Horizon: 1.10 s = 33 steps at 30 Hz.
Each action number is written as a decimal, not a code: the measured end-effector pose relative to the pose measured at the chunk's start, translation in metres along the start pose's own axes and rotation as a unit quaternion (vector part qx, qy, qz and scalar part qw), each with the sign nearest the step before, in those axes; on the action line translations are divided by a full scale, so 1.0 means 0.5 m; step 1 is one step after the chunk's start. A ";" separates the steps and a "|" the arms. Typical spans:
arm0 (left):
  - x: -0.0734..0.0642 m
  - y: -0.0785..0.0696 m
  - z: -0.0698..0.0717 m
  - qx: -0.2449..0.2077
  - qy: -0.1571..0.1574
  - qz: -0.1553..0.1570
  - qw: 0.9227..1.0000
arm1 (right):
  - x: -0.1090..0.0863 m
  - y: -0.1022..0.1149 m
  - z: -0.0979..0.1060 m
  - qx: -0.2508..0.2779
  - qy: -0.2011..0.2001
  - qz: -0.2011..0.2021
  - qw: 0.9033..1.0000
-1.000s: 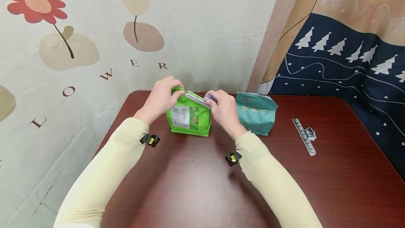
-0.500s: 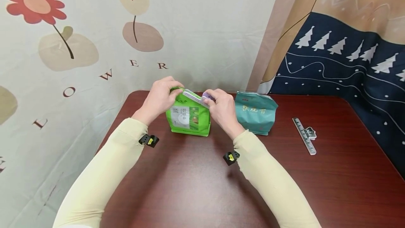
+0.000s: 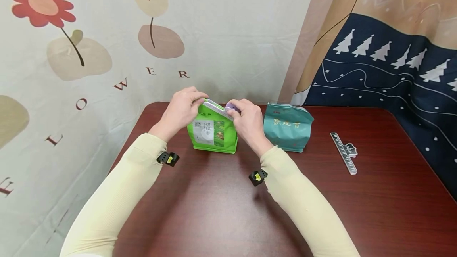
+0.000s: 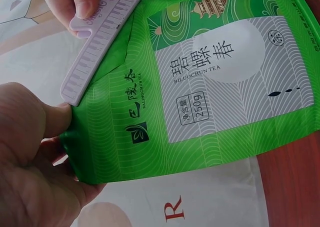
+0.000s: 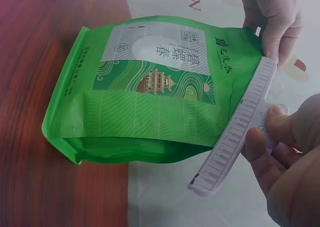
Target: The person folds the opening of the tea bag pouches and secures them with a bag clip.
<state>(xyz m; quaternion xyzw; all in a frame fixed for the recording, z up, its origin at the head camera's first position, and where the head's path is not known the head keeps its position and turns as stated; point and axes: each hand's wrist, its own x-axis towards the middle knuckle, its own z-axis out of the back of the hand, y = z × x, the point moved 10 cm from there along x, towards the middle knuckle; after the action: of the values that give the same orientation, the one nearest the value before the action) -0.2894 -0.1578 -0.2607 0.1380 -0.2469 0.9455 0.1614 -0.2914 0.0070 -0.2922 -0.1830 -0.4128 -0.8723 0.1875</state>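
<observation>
1. The green bag (image 3: 205,148) stands upright on the desk (image 3: 214,209), close to the far edge, with the teal bag (image 3: 288,128) to its right and a gap between them
2. The desk top stretches from the bags toward the near side, with open room between the two forearms; a pale cloth (image 3: 228,31) hangs behind the far edge and a dark blue cloth (image 3: 385,74) at the far right
3. A black-and-white clip (image 3: 343,153) lies well to the right of the teal bag
4. The head view cuts off the near edge of the desk; whether the purple clip (image 5: 232,132) has closed fully on the bag top is hard to make out
5. The left hand (image 3: 182,108) pinches the green bag's top left corner, thumb against fingers, hiding that corner in the head view
6. The right hand (image 3: 248,122) pinches the purple clip's handle between thumb and fingers, partly covering its lettering; the clip lies slanted across the bag top, its right end sticking out past the bag's side
</observation>
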 end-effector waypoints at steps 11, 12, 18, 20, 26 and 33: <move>0.000 0.001 -0.003 0.001 0.010 0.002 1.000 | 0.002 0.002 0.000 0.014 -0.006 0.001 1.000; 0.000 0.001 -0.003 0.001 0.011 0.003 1.000 | 0.002 0.002 0.000 0.014 -0.005 0.001 1.000; -0.002 0.006 0.002 -0.006 0.014 0.003 1.000 | 0.004 0.002 -0.002 0.011 0.006 0.000 1.000; -0.003 0.008 0.008 -0.009 0.007 0.001 1.000 | 0.004 0.002 -0.002 0.012 0.009 -0.001 1.000; -0.009 0.020 0.031 -0.016 -0.034 0.003 0.999 | 0.005 -0.001 -0.004 0.014 0.013 -0.006 1.000; -0.012 0.022 0.036 -0.008 -0.057 -0.002 0.998 | 0.005 0.001 -0.004 0.018 0.003 -0.003 1.000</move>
<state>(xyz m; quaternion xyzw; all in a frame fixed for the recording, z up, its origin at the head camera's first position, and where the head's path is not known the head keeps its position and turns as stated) -0.2849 -0.1776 -0.2522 0.1908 -0.2631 0.9338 0.1496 -0.2938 0.0048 -0.2919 -0.1756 -0.4288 -0.8656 0.1896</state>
